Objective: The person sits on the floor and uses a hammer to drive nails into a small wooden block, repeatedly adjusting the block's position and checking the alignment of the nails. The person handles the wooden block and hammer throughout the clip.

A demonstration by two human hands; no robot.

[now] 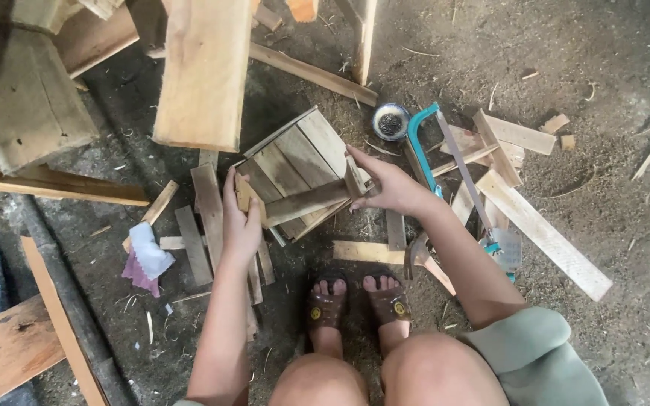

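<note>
A small wooden box (295,162) made of slats lies tilted on the dirt floor in front of my feet. My left hand (240,218) grips its near left corner. A loose wooden strip (306,201) lies across the box's near edge. My right hand (387,184) holds the right end of that strip against the box, fingers closed around a short upright piece (353,178).
A teal hacksaw (453,169) lies to the right among several scrap slats (543,233). A small round tin (390,121) sits behind it. A hammer (415,252) lies by my right foot. Large planks (205,71) lean at the top. Pink and white cloth (144,259) lies left.
</note>
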